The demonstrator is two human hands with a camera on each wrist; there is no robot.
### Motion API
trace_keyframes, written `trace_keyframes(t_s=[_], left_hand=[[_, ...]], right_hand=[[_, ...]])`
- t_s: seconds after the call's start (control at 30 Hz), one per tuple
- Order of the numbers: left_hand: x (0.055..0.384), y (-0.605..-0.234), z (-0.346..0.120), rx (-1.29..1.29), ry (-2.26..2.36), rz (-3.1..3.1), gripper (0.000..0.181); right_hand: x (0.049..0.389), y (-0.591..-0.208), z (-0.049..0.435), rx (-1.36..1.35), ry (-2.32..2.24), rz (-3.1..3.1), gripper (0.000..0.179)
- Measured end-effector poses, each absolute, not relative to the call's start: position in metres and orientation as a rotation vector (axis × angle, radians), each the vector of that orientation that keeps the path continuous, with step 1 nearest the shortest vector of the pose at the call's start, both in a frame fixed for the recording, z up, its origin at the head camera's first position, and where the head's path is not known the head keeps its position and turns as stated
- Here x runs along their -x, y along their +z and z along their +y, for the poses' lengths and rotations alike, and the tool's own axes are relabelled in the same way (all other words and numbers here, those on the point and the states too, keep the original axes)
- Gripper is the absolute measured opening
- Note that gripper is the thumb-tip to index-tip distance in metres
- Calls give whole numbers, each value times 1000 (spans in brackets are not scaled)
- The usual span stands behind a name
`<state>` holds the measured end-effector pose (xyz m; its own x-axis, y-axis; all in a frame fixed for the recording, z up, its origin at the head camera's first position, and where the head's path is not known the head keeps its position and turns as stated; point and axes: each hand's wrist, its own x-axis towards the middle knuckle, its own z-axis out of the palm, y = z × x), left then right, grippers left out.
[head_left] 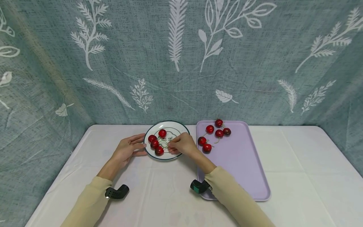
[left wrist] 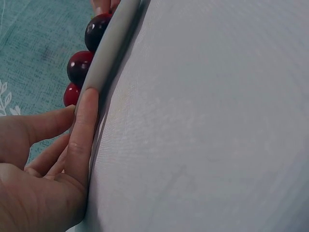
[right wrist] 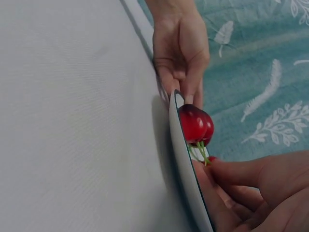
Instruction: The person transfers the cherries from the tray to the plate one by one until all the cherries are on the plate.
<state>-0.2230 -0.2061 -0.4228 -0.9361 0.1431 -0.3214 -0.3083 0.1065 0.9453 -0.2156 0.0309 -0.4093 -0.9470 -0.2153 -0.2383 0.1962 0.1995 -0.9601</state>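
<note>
A white plate (head_left: pixel 152 129) with a dark blue rim and a printed design holds several dark red cherries (head_left: pixel 154 144) near its left side. My left hand (head_left: pixel 127 148) holds the plate's left edge, thumb at the rim and a finger along its outer wall. My right hand (head_left: pixel 182 144) is over the plate's right side. In the right wrist view, its thumb and forefinger pinch at green stems (right wrist: pixel 202 151) that run from cherries (right wrist: pixel 195 124) on the plate. Its other fingers rest low, close over the plate.
Right of the plate lies a lilac tray (head_left: pixel 241 170), with several stemmed cherries (head_left: pixel 219 133) in its far left part. My right forearm (head_left: pixel 229 186) crosses the tray's near left corner. A leaf-patterned teal curtain (head_left: pixel 158 94) hangs behind the white-covered table (head_left: pixel 297 164).
</note>
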Motion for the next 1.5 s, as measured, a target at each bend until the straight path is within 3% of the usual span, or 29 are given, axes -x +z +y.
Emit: trace_keyframes(t_s=[0.93,1.5], left_hand=[[223,-424,-205,154,1901,2047,60],[220,-421,-206,134,1915,2044,59]], right_hand=[[212,-404,35,66,-1747,2192,17],[223,-380,74,67,-1748,2239,22]])
